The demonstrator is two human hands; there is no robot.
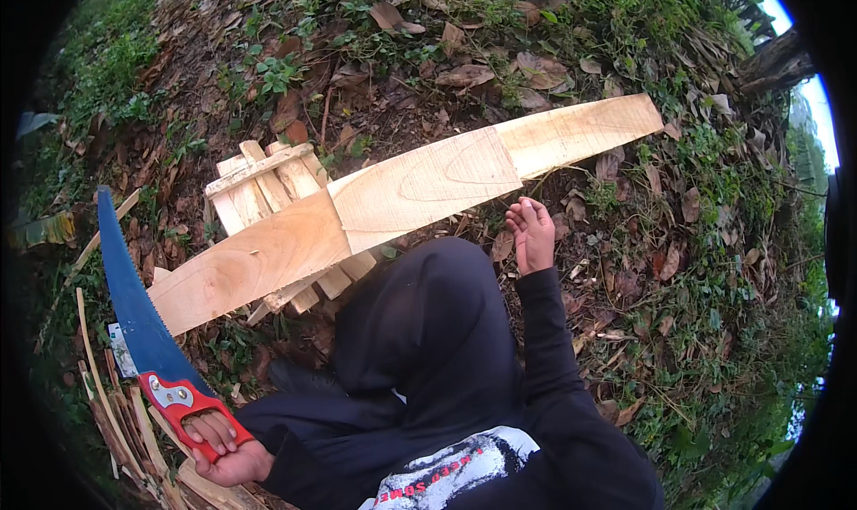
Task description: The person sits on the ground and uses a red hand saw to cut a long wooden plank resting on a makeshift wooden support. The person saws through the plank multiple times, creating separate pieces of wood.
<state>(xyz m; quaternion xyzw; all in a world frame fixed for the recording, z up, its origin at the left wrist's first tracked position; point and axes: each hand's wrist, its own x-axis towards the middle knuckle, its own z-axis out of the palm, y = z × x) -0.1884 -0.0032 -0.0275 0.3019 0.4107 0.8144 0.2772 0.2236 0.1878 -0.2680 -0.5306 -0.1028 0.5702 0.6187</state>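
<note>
My left hand is wrapped round the red handle of a handsaw with a curved blue blade. The saw stands roughly upright, its toothed edge beside the left end of a pale wooden board. Against that board lies a rougher board section, and another pale board section runs on to the right, together forming a long row. Just below the middle section, my right hand is raised with fingers curled and pinched. Whatever they hold, if anything, cannot be made out.
A crossed stack of short wooden pieces props up the left board. Long wood strips lie at the lower left, beside a small pale packet. My bent knee is close to the boards. Leaves and grass cover the ground.
</note>
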